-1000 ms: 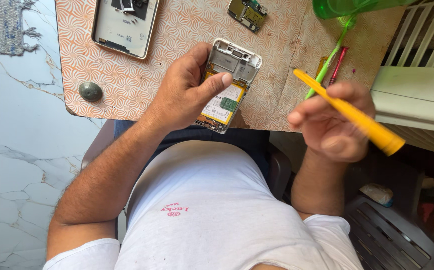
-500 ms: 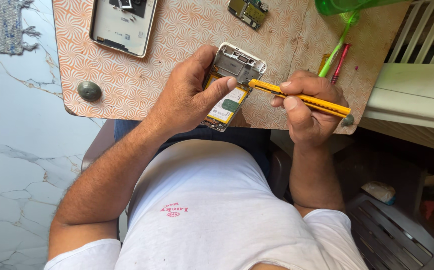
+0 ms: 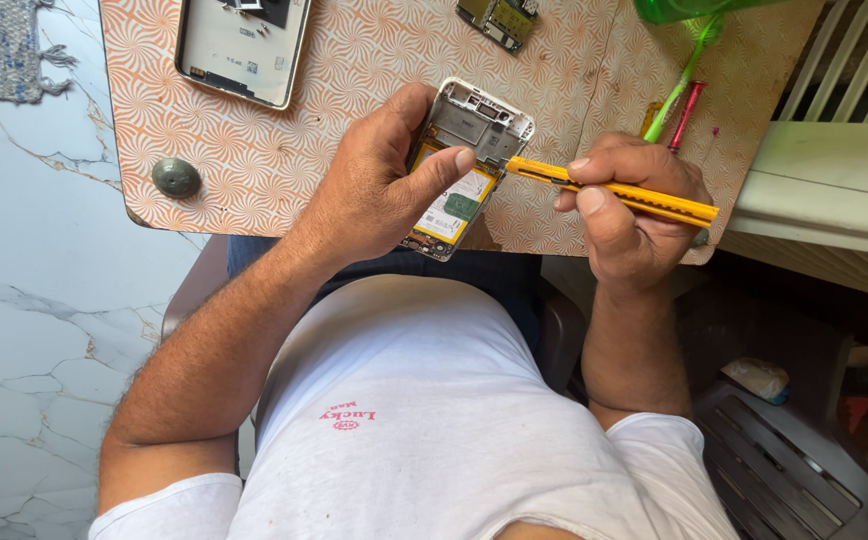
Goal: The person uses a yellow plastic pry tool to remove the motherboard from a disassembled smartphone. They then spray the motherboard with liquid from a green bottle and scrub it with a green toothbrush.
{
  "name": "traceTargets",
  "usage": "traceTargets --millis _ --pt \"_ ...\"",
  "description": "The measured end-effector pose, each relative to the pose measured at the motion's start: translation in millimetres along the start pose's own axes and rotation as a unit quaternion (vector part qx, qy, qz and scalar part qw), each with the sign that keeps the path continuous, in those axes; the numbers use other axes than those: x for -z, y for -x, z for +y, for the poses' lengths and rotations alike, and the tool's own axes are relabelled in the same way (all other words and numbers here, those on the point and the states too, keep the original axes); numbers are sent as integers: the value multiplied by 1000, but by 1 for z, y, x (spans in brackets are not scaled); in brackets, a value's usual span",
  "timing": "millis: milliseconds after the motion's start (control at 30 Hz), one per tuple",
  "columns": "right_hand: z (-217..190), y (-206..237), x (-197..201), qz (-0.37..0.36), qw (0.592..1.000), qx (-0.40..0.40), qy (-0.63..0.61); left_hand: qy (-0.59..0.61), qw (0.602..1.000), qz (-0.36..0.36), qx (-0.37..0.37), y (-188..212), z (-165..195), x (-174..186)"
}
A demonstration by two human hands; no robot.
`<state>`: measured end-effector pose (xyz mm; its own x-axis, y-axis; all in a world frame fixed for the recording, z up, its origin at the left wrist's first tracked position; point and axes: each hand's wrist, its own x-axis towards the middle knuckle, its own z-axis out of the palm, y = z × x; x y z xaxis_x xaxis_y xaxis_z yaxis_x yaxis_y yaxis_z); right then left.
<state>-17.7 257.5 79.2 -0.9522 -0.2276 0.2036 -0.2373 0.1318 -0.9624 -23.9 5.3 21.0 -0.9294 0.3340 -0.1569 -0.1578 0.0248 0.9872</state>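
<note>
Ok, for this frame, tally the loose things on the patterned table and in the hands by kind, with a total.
Opened phone bodies: 2, one in the left hand at, one lying at
Circuit boards: 1
Hand tools: 3, yellow in the right hand, green, red
Grey round knobs: 1
Total: 7

- The left hand (image 3: 374, 190) covers the left side of the opened phone (image 3: 466, 165).
- A second phone shell (image 3: 242, 45) and a green container (image 3: 689, 8), possibly a bottle, are cut by the top edge.
</note>
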Motion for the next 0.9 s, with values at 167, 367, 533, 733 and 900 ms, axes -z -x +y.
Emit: traceTargets --millis 167,367,533,733,900 --pt "-3 -1 1 -18 1000 4 16 81 994 -12 -73 1 -1 1" --pt "-7 0 0 -38 996 52 63 44 996 -7 -82 5 -2 3" --pt "-6 1 -2 -23 996 67 60 80 994 -10 -77 4 -3 2" --pt "-1 -1 -1 -7 996 60 69 77 994 -18 -70 2 -3 2" --pt "1 2 -2 21 996 65 53 58 998 -14 -29 3 -4 2"
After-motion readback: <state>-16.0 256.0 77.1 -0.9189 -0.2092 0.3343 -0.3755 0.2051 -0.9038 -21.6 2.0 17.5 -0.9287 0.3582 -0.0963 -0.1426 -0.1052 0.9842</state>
